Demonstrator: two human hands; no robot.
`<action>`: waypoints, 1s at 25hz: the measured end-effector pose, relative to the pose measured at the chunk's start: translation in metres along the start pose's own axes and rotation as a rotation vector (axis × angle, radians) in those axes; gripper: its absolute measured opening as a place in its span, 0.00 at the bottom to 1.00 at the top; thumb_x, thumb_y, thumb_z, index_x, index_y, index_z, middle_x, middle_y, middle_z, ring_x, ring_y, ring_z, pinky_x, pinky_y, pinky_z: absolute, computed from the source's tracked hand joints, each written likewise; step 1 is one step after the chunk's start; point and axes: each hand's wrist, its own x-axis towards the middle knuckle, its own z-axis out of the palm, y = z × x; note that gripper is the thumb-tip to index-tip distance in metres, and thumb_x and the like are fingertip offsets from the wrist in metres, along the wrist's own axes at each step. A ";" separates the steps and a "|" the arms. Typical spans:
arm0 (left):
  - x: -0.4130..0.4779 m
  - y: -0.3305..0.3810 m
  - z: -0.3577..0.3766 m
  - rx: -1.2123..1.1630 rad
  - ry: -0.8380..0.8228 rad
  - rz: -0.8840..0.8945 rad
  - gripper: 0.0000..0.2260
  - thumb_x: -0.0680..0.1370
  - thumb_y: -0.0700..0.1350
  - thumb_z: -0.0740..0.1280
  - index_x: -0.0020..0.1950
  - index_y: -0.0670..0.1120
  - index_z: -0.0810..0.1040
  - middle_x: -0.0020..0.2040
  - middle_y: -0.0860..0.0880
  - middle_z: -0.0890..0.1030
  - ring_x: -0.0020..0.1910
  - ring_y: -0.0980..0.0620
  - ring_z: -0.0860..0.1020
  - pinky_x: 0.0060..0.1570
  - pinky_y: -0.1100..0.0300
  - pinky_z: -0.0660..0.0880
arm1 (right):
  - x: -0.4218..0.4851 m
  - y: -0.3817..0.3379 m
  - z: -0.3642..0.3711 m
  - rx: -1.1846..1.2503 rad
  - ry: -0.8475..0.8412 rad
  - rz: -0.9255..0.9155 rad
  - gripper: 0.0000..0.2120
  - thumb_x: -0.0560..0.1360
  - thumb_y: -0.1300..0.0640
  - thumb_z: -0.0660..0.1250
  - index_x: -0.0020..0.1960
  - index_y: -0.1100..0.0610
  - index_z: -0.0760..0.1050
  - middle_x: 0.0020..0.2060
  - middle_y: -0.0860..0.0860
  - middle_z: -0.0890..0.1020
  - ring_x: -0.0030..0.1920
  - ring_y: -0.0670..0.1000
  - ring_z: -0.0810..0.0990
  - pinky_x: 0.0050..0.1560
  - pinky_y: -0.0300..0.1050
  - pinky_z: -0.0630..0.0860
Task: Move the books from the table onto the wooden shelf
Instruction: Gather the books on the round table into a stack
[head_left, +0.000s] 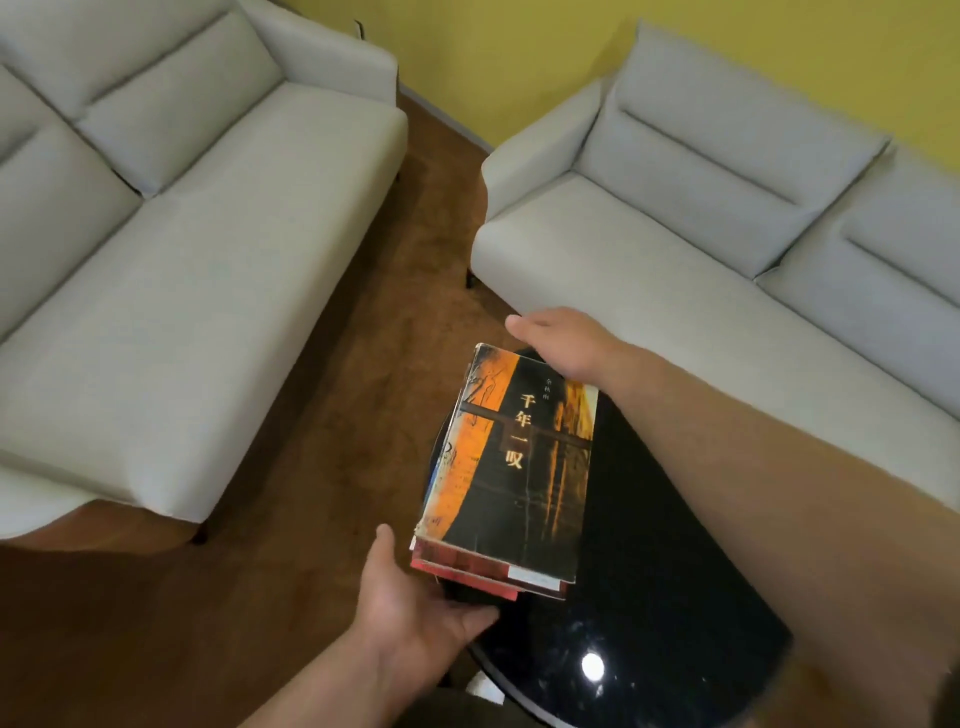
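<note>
Left hand (415, 597) comes in low at the near-left rim of the black round table (649, 597), palm turned up and toward the stack of books (514, 467). Its thumb stands up and apart beside the stack's near-left corner. Its fingers (467, 618) lie fairly straight, reaching in under the stack's near end at the table's rim. Nothing is curled round the books, so this hand is flat and loose, not clasping.

The right hand (566, 343) reaches across the table from its right side, forearm stretched long over the dark top and back of the hand upward. It is set on the stack's far right corner, at the table's far rim. Its thumb points left past the far edge, and its fingers drop out of sight behind the hand, so whether it clasps the stack cannot be told.

The stack sits flat over the left part of the table, an orange-and-black cover on top and red edges beneath. Beyond the table stand two pale sofas, one to its left (182, 260) and one to its right (727, 234), on a brown floor (322, 571).
</note>
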 end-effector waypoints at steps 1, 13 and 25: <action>0.004 -0.004 0.005 -0.077 -0.043 0.004 0.34 0.79 0.69 0.52 0.60 0.39 0.75 0.61 0.31 0.78 0.62 0.27 0.75 0.67 0.28 0.67 | 0.008 -0.004 -0.001 0.002 -0.140 0.098 0.34 0.76 0.26 0.53 0.64 0.49 0.81 0.67 0.54 0.79 0.70 0.57 0.74 0.72 0.59 0.65; 0.017 -0.001 0.029 -0.044 -0.030 0.042 0.24 0.81 0.61 0.55 0.61 0.44 0.78 0.59 0.33 0.82 0.61 0.28 0.77 0.64 0.25 0.66 | 0.022 0.005 0.012 0.100 -0.439 0.256 0.37 0.68 0.21 0.60 0.58 0.49 0.82 0.54 0.53 0.85 0.55 0.53 0.82 0.61 0.56 0.70; 0.045 0.073 0.049 1.200 -0.081 0.425 0.15 0.83 0.54 0.62 0.69 0.53 0.73 0.66 0.46 0.80 0.64 0.44 0.79 0.59 0.48 0.75 | -0.081 0.098 0.102 1.121 -0.061 0.313 0.38 0.70 0.37 0.70 0.76 0.48 0.66 0.65 0.52 0.82 0.65 0.55 0.81 0.72 0.63 0.70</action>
